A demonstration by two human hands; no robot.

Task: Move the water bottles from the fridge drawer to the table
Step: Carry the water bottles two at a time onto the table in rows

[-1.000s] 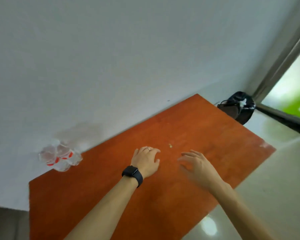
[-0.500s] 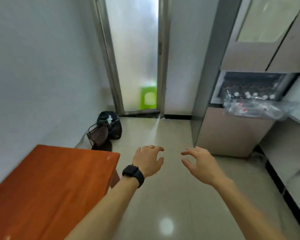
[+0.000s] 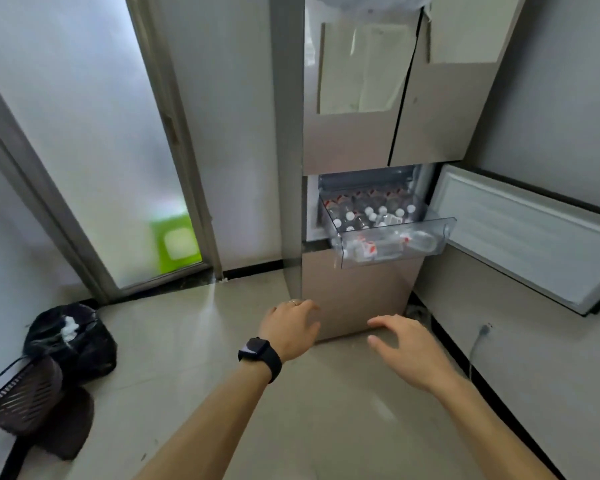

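Left hand and right hand hover empty, fingers loosely spread.
Well ahead, the clear fridge drawer stands pulled out, full of white-capped water bottles.

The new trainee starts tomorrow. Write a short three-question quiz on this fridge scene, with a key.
1. True or false: the drawer is pulled out of the fridge and has water bottles in it.
2. Which wrist wears the watch? A) left B) right C) neither
3. Fill in: the left hand and the right hand both hold ____.

Key: 1 true; 2 A; 3 nothing.
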